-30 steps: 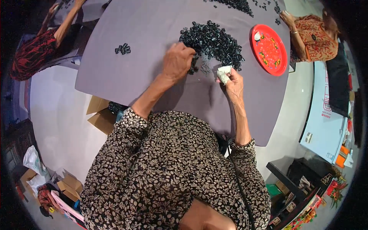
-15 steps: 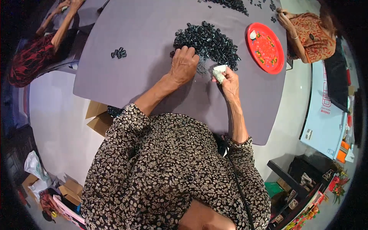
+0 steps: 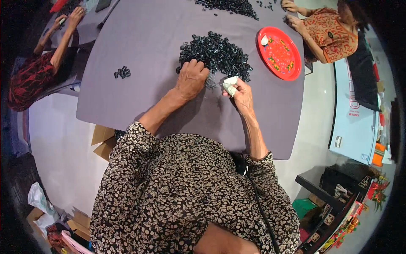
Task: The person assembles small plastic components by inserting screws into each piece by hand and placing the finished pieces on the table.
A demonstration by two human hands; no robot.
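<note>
- Black pile [image 3: 218, 53]: on the bench [image 3: 139, 46], just beyond both hands, long axis running far-left to near-right.
- Left hand [image 3: 191, 80]: nearer, at its near-left edge; cannot tell the grip.
- Right hand [image 3: 242, 96]: grip wrapped around a white-wrapped object [image 3: 229, 88].

Toward the worktop's [image 3: 139, 97] front edge, our left hand [image 3: 191, 80] is hiding its own fingertips, so we are not seeing its grip. Our right hand [image 3: 244, 96] is partly covering a white object [image 3: 230, 87]. Thin grey strands [image 3: 211, 80] between them are looking too small to identify. The frame is cropping the worktop's far edge and a black heap [image 3: 230, 7].
</note>
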